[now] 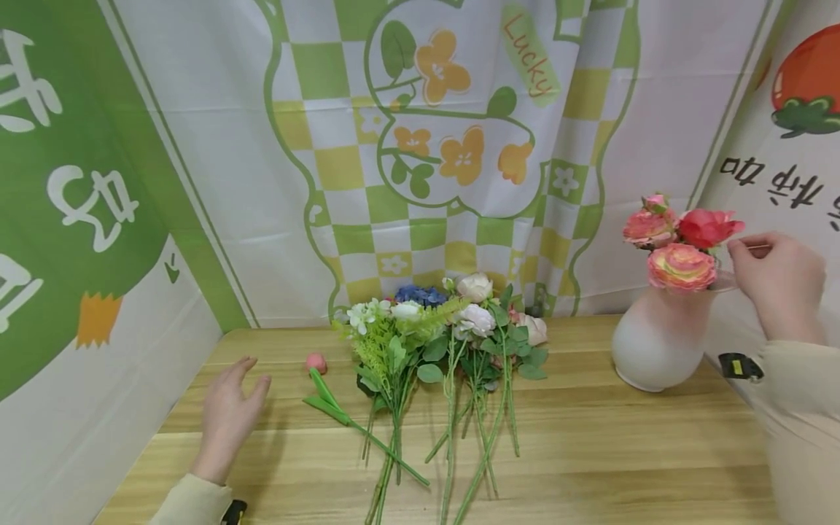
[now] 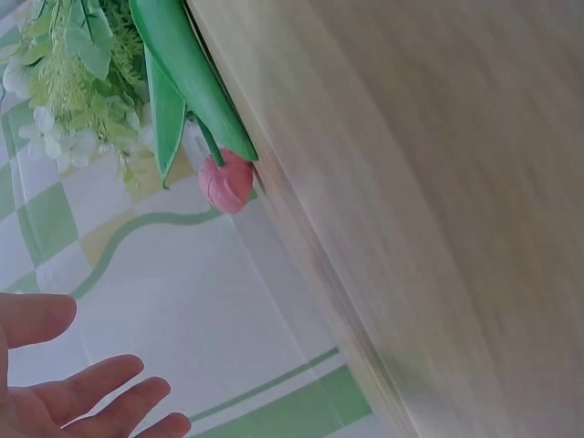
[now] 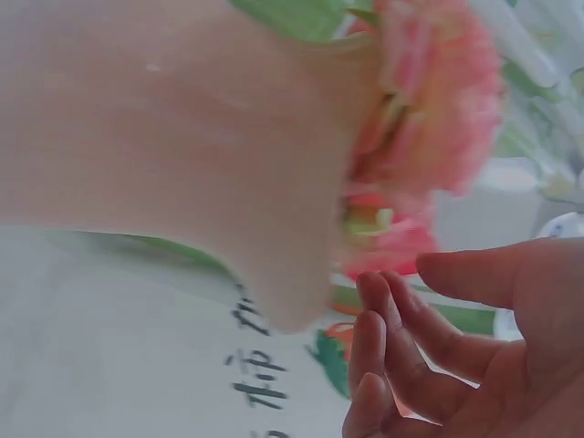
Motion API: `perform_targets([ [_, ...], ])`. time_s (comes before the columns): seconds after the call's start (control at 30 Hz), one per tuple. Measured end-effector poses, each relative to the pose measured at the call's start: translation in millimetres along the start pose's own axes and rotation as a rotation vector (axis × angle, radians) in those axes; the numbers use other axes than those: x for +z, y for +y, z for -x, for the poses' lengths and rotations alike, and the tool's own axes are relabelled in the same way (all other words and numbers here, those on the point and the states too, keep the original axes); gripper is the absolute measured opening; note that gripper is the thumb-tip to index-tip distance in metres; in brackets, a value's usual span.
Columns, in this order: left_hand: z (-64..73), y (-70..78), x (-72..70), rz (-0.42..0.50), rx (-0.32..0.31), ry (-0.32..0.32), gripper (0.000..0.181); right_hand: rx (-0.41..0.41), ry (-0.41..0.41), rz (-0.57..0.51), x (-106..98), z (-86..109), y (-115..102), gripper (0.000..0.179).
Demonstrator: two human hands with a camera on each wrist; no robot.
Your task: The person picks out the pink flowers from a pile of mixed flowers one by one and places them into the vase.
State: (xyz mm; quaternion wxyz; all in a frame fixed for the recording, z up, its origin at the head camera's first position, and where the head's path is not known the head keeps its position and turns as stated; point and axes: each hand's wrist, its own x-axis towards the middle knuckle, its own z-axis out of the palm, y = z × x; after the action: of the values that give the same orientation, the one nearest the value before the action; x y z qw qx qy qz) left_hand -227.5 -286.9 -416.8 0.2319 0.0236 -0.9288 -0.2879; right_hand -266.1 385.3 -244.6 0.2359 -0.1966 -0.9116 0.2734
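A white vase with a pinkish neck (image 1: 663, 343) stands at the right of the table, holding a red flower (image 1: 709, 227) and several pink and yellow-pink blooms (image 1: 682, 267). My right hand (image 1: 781, 281) is beside the vase's rim, its fingers loosely bent; in the right wrist view the thumb and fingers (image 3: 429, 347) show nothing between them. Over the table's left side is my left hand (image 1: 231, 412), fingers spread and holding nothing. To its right lies a pink tulip (image 1: 316, 363) with green leaves, its stem slanting toward the table's front.
Mid-table lies a loose bunch of artificial flowers: white blossoms with ferny greenery (image 1: 377, 350), a blue flower (image 1: 420, 295), pale pink roses (image 1: 475, 319) and long crossing stems. Printed fabric (image 1: 459, 240) hangs behind the wooden table (image 1: 590, 452), with printed panels on both sides.
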Motion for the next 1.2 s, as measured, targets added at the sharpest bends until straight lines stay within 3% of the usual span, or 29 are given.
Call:
perform_targets([
  [0.33,-13.9,8.2,19.0,-0.004,-0.029,-0.027,0.041,-0.006,0.102,-0.045,-7,26.4,-34,0.066],
  [0.6,-23.3,16.4,30.8,-0.049,-0.087,-0.111,0.039,-0.162,0.186,-0.115,5,40.4,-51,0.056],
  [0.77,-30.0,21.7,38.4,-0.093,-0.119,-0.207,0.043,-0.274,0.212,-0.154,17,44.0,-54,0.050],
  [0.97,-36.9,30.8,45.6,-0.152,-0.142,-0.293,0.040,-0.327,0.203,-0.153,32,51.6,-61,0.049],
  [1.2,-45.0,43.6,51.2,-0.234,-0.209,-0.310,0.037,-0.359,0.206,-0.182,48,57.9,-71,0.043],
])
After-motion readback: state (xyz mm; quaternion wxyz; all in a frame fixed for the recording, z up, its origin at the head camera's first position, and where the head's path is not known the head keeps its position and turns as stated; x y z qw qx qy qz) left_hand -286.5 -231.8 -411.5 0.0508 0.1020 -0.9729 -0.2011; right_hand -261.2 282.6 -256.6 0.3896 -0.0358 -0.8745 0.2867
